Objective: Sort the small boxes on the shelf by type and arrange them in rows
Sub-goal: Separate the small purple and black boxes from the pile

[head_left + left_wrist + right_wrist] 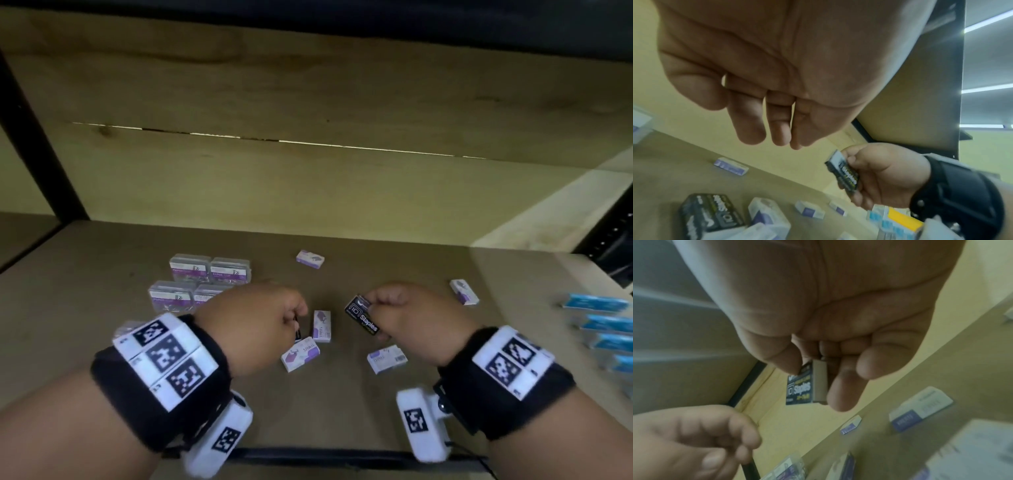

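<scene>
My right hand pinches a black staples box between thumb and fingers, lifted above the shelf; the right wrist view shows the same black box held upright. My left hand hovers over a second black staples box lying on the shelf, its fingers hanging relaxed and holding nothing. Several white-and-purple staple boxes lie scattered: one and another between my hands, one under my right wrist, one further back, one to the right.
Several clear plastic clip boxes sit grouped at the back left. Blue boxes stand in a row along the right. The wooden back wall closes the shelf behind; a black upright stands at the left.
</scene>
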